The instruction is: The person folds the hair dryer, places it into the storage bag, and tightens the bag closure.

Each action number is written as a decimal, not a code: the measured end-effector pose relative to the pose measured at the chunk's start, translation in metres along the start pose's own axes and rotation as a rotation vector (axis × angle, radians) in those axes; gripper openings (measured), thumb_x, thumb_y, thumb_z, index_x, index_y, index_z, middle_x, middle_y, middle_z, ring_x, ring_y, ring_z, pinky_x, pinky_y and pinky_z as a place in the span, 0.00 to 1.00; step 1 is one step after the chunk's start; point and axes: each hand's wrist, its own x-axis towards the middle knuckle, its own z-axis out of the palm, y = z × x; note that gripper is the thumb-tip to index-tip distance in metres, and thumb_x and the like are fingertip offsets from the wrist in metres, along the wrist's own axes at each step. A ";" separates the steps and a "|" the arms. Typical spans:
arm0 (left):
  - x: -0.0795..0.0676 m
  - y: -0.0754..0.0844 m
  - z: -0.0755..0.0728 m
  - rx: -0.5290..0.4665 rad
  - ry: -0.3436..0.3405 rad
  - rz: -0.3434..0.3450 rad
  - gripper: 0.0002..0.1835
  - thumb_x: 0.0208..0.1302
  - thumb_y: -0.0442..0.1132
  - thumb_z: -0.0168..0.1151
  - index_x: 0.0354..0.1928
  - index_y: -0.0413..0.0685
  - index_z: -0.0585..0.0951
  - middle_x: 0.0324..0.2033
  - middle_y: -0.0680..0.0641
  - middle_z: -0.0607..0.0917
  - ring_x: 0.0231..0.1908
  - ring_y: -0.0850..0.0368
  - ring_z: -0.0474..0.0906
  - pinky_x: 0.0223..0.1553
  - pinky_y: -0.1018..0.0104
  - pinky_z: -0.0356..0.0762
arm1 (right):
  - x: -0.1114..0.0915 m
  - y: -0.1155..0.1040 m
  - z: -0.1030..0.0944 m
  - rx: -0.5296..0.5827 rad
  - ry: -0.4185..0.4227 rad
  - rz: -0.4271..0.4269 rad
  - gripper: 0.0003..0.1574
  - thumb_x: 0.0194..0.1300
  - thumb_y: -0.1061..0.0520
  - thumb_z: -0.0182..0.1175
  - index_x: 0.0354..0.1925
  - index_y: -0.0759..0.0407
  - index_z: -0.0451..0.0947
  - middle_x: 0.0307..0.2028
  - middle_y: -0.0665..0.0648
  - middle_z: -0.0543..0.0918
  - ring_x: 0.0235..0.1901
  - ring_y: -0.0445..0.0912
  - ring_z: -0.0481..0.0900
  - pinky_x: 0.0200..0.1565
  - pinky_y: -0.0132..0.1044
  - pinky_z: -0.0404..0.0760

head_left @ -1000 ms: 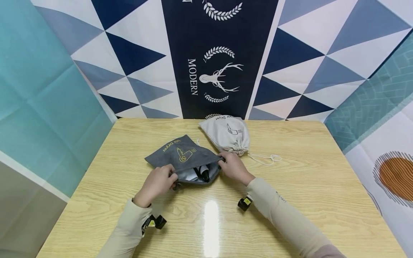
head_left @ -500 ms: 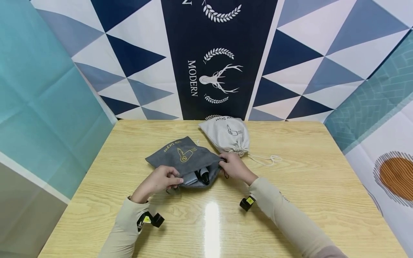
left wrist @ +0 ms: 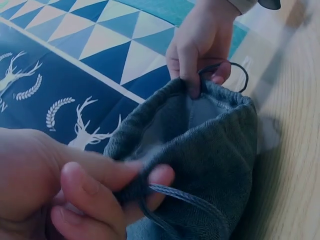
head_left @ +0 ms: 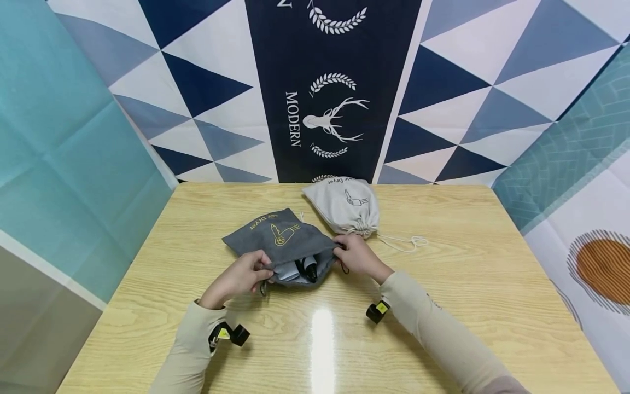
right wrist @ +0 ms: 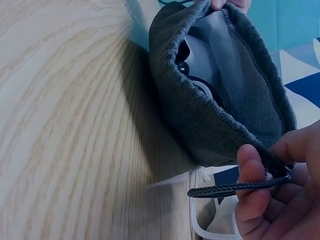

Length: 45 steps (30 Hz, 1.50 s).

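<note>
A dark grey drawstring bag (head_left: pixel 275 235) with a yellow hair dryer print lies on the table, its mouth spread toward me. My left hand (head_left: pixel 241 278) pinches the left end of the rim; in the left wrist view a dark drawstring (left wrist: pixel 190 197) hangs beside those fingers. At the opposite end, my right hand (head_left: pixel 361 256) pinches the rim, and a loop of dark cord (right wrist: pixel 235 190) crosses its fingers in the right wrist view. Inside the mouth are a grey item and a black ribbed cord end (head_left: pixel 311 269); most of the contents are hidden.
Behind my right hand a white drawstring bag (head_left: pixel 349 205) with a black hair dryer print lies closed, its white cord (head_left: pixel 406 242) trailing right. The wooden table (head_left: pixel 443 306) meets a patterned cloth backdrop (head_left: pixel 206 82) at the back.
My left fingers reached right along the rim, then drew back slightly left, still at the dark bag's edge. My right hand stays on its end of the rim. The white bag has not moved.
</note>
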 end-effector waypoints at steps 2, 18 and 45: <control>0.001 -0.003 -0.003 -0.013 -0.025 0.014 0.05 0.68 0.30 0.57 0.41 0.34 0.74 0.27 0.40 0.84 0.14 0.61 0.65 0.18 0.67 0.69 | -0.001 0.001 -0.001 -0.004 -0.012 0.005 0.12 0.68 0.65 0.50 0.39 0.64 0.82 0.19 0.58 0.82 0.14 0.39 0.73 0.22 0.32 0.73; -0.011 -0.004 -0.030 0.229 -0.119 0.071 0.09 0.66 0.35 0.61 0.41 0.37 0.86 0.23 0.40 0.85 0.19 0.60 0.72 0.22 0.69 0.73 | -0.010 -0.001 -0.016 -0.018 -0.246 -0.044 0.09 0.62 0.57 0.66 0.27 0.59 0.81 0.10 0.47 0.70 0.10 0.37 0.67 0.20 0.30 0.68; -0.021 -0.002 -0.056 0.537 -0.177 0.087 0.13 0.71 0.37 0.55 0.26 0.43 0.81 0.19 0.54 0.75 0.20 0.64 0.65 0.26 0.70 0.65 | -0.025 0.022 -0.057 -0.201 -0.261 -0.165 0.15 0.70 0.57 0.57 0.26 0.62 0.78 0.16 0.44 0.66 0.16 0.35 0.63 0.24 0.29 0.65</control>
